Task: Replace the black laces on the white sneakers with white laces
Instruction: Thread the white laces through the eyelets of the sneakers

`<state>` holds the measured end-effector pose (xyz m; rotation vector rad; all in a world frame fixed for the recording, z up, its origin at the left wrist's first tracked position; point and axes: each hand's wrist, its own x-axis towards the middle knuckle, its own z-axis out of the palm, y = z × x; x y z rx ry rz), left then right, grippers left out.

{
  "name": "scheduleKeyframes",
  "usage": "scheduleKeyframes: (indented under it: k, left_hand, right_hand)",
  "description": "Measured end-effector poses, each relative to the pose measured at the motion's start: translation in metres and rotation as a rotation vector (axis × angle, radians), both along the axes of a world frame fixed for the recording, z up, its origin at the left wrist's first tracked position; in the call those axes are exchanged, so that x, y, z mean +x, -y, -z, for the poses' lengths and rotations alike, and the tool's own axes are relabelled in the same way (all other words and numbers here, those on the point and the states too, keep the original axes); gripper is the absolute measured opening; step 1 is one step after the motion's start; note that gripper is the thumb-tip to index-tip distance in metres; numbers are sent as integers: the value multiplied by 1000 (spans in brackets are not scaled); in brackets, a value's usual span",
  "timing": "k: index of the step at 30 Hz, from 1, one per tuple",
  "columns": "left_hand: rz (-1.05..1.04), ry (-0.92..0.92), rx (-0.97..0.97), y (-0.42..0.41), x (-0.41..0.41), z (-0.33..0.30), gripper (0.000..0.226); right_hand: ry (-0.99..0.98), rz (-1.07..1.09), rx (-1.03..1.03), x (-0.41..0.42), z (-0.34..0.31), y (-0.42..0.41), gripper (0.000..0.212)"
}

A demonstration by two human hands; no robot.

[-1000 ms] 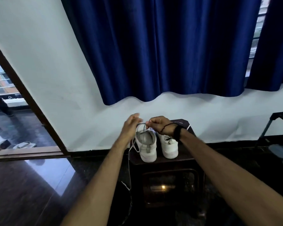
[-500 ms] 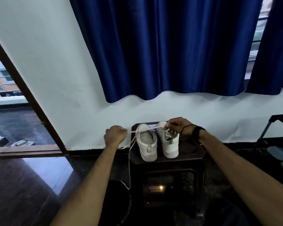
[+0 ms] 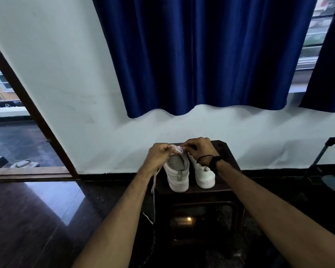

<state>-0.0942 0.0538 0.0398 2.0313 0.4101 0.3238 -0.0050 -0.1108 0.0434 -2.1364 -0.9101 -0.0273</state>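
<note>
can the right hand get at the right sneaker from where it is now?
Probably yes. The right hand is at the left sneaker, pinching the white lace, and it hangs right over the right sneaker beside it. Nothing lies between them; it would only need to drop the lace.

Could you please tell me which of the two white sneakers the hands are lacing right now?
The left sneaker: both hands, left hand and right hand, pinch the white lace over its tongue. The right sneaker beside it has nothing dangling.
</note>
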Motion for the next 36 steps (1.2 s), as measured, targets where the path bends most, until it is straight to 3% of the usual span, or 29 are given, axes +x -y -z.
scheduleKeyframes:
  k: [4, 9, 13, 18, 22, 25, 28, 36]
  left_hand:
    - [-196, -20, 130, -6, 9, 16, 15]
    - [-300, -76, 312, 0, 23, 24, 18]
    - [-307, -63, 455, 11, 33, 25, 16]
    - [-204, -12, 591, 14, 49, 43, 14]
    - [-243, 17, 792, 14, 54, 66, 20]
    - [-326, 41, 808, 13, 54, 76, 16]
    - [-345, 36, 802, 14, 57, 80, 9]
    - [-334, 31, 830, 17, 65, 86, 8]
  right_hand:
    - [-59, 194, -31, 14, 13, -9, 20]
    - [71, 194, -458, 29, 20, -35, 27]
    - [81, 181, -623, 41, 24, -51, 24]
    - [-110, 179, -495, 56, 38, -41, 27]
    - [-336, 30, -304, 61, 48, -28, 26]
    - [-455, 36, -274, 72, 59, -30, 29]
    - [-482, 76, -322, 84, 65, -34, 33]
    - [-495, 40, -192, 91, 83, -35, 25]
